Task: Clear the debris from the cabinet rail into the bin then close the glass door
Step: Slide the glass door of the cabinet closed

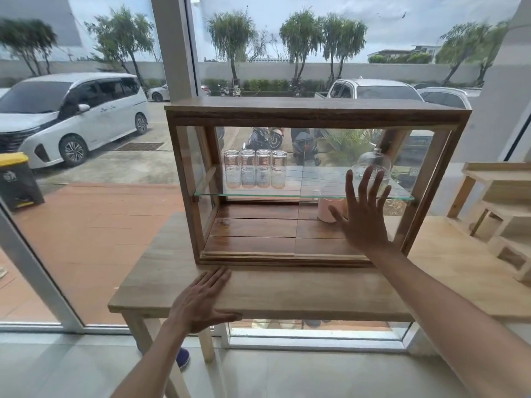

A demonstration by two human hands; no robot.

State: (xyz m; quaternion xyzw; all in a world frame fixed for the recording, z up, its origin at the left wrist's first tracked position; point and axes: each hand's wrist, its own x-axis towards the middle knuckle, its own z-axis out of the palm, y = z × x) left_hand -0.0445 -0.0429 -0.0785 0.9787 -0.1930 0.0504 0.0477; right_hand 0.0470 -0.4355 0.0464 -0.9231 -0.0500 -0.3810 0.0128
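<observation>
Your right hand (362,216) lies flat, fingers spread, on the glass door (344,196), holding nothing. The rail (275,257) runs left-right, parallel to the worktop (258,291) front edge. Your left hand (201,303) rests open there.

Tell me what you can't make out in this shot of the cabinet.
- Pink container, head view: right hand covers its right side.
- Debris on the bottom rail: too small to tell.
- Printing on the four glasses: too small to read.
- Glass door: pane transparent, left edge barely traceable.
- Bin: indoors, none seen.

Brown wooden cabinet (316,110), pale pink pot (329,209), yellow-lidded dark bin (17,182).
</observation>
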